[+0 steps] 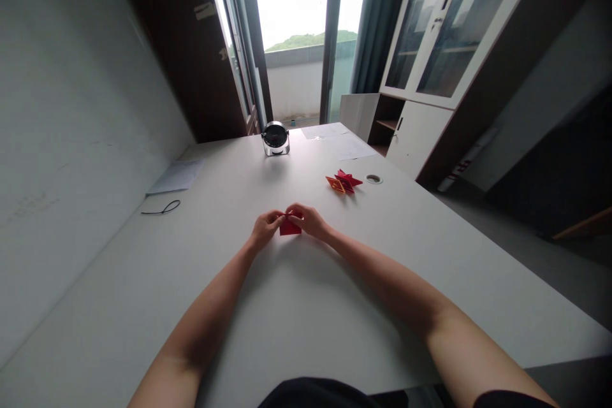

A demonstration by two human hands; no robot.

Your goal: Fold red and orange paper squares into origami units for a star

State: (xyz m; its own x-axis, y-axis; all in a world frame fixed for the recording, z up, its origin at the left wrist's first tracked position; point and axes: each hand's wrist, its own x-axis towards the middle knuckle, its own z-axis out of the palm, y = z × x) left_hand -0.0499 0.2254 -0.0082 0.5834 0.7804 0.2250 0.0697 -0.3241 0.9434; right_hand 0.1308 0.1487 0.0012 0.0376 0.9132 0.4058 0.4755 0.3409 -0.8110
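Observation:
A small piece of folded red paper [290, 228] is held just above or on the white table [306, 306], in the middle of the view. My left hand [266, 227] pinches its upper left edge, thumb and fingers closed. From the other side my right hand [308, 220] grips the upper right edge, with the two thumbs close together. The fingers cover the top of the paper, so its folds there are hidden. Beyond my right hand lies a cluster of pointed red and orange folded paper pieces [345, 183].
A small round fan-like device [276, 138] stands toward the back. White sheets [351, 145] lie at the far right, and more papers [176, 176] at the left beside a looped black cord [165, 208]. A round cable hole [373, 179] sits near the right edge.

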